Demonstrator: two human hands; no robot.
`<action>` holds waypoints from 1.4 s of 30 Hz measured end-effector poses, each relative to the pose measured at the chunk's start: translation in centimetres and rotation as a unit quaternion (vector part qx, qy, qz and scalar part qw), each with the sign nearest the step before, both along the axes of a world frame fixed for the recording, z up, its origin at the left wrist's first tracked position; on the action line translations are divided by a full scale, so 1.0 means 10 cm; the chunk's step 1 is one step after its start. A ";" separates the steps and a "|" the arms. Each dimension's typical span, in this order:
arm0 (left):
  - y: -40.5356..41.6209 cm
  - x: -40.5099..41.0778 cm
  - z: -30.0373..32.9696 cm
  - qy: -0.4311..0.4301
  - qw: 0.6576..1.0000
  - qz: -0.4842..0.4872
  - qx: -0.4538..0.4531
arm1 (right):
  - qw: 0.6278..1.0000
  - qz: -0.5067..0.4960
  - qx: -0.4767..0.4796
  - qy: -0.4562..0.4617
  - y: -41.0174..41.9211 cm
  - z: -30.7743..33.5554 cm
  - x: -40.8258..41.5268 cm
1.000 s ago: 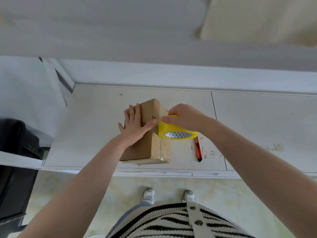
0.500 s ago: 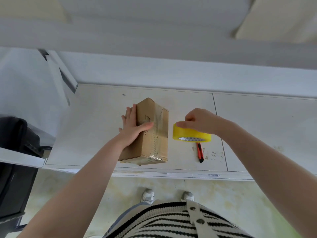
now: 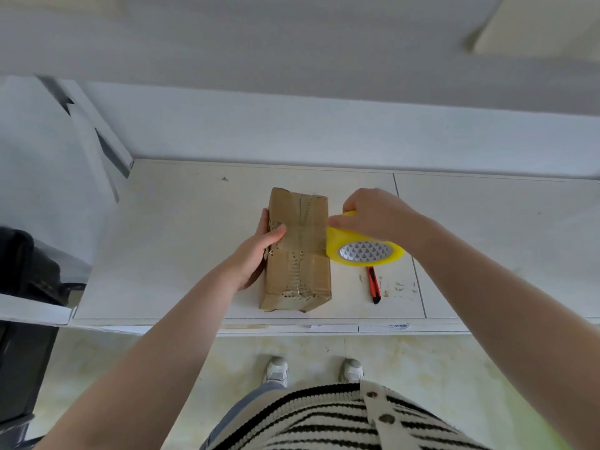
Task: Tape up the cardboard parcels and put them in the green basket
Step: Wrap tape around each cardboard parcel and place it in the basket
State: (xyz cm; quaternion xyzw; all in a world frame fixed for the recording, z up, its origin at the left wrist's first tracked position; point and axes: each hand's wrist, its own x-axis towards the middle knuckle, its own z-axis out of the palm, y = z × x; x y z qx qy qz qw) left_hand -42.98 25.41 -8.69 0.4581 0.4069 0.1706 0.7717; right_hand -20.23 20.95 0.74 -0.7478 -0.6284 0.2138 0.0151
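The cardboard parcel (image 3: 297, 248) is lying flat on the pale counter (image 3: 168, 241), near its front edge, with wrinkled tape running along its top seam. The left hand (image 3: 256, 251) is gripping the parcel's left side, thumb lying across the top face and fingers curling round the left wall, while the right hand (image 3: 373, 216) is grasping the yellow tape roll (image 3: 365, 246) from above and holding it against the parcel's right edge. A red utility knife (image 3: 373, 285) is lying on the counter just beside the parcel, below the roll.
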 end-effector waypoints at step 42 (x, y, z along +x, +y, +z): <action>-0.16 0.39 -0.03 0.509 0.640 -0.127 0.561 | 0.990 -0.029 -0.127 0.059 0.08 -0.66 0.05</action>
